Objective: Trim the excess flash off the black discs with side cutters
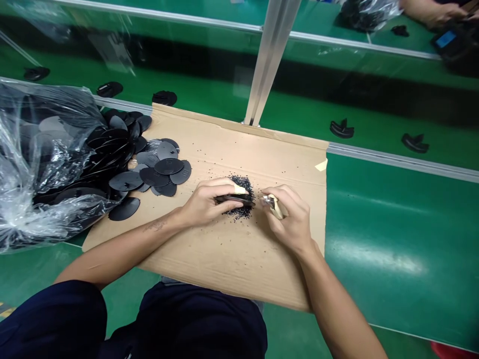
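My left hand (215, 199) is closed, thumb and fingers pinching a round black plastic disc (245, 200) tilted nearly edge-on. A pale yellow wrap covers one of its fingertips. Just to the right, my right hand (288, 212) is wrapped round a small tool that looks like nippers (268, 200), with a shiny metal head and pale handles partly hidden by the fingers. A small gap separates the tool's head from the disc. Below both hands, a pile of tiny black plastic bits (239, 213) lies on the cardboard sheet (209, 264).
Loose black discs (160, 172) spill from a clear plastic bag (45, 149) on the left. Several black parts (341, 128) lie on the green surface beyond the metal rail. An upright metal post (265, 65) stands behind the cardboard. Another person's hands (445, 15) show at top right.
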A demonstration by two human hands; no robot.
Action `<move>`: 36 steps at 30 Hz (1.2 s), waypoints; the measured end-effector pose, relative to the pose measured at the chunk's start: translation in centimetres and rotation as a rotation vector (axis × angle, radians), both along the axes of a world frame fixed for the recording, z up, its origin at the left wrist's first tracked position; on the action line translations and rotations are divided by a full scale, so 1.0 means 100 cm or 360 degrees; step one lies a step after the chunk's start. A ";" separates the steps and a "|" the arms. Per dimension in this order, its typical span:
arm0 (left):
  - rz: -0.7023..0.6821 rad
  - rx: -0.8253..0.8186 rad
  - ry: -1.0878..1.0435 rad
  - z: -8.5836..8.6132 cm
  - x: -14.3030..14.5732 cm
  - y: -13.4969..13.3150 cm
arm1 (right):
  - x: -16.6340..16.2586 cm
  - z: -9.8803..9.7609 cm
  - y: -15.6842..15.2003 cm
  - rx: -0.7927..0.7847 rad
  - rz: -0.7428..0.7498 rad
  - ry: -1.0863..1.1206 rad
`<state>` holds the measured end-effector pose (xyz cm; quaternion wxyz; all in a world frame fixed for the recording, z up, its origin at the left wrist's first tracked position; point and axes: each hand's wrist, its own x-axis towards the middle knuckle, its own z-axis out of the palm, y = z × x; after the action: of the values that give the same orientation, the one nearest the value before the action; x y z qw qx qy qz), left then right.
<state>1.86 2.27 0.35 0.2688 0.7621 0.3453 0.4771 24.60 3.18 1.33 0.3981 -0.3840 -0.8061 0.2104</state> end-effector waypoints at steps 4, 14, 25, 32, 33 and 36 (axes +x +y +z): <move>-0.0052 0.0026 -0.0004 0.002 0.001 0.000 | 0.003 -0.004 0.003 0.0115 0.0002 -0.0298; -0.0123 0.0002 -0.0015 -0.001 0.001 -0.001 | 0.004 -0.007 0.001 0.0201 -0.0006 -0.0471; -0.0106 -0.0057 -0.0059 -0.004 0.003 -0.003 | 0.006 -0.006 -0.003 0.0328 -0.0128 -0.0617; -0.0051 -0.0026 0.0027 0.002 0.000 -0.002 | 0.007 -0.007 0.000 0.0181 -0.0126 -0.0513; -0.0051 -0.0014 0.0033 0.002 0.000 -0.002 | 0.007 -0.008 0.001 0.0235 -0.0161 -0.0562; -0.0089 0.0052 0.0127 0.001 0.001 -0.002 | 0.006 -0.009 0.002 0.0412 -0.0198 -0.0750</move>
<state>1.92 2.11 0.45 0.2555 0.7942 0.3266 0.4442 25.16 3.39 0.41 0.2574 -0.4172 -0.8715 -0.0144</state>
